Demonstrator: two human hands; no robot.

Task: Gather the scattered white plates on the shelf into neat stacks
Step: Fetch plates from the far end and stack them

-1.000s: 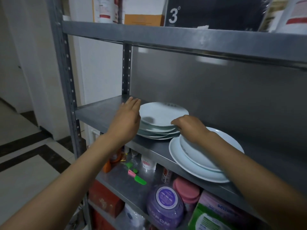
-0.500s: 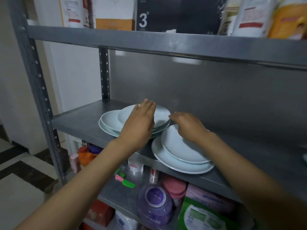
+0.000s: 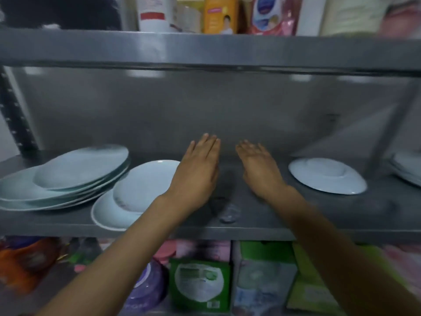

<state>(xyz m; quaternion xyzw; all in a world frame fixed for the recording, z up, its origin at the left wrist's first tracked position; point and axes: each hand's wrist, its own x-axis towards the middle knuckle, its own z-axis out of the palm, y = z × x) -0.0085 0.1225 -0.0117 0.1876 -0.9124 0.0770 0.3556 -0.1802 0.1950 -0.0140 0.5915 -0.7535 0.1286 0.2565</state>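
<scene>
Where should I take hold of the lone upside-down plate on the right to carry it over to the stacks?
Probably the near-left rim of the upside-down plate, approached by the right hand, which hovers open just to its left. It lies bottom up, flat on the shelf, so the domed top offers no hold; fingertips would need to hook under the thin edge.

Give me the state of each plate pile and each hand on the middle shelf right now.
left stack of plates: uneven, tilted
two-plate pile: top plate off-centre
single plate: alone, upside down
left hand: open, holding nothing
right hand: open, holding nothing
</scene>
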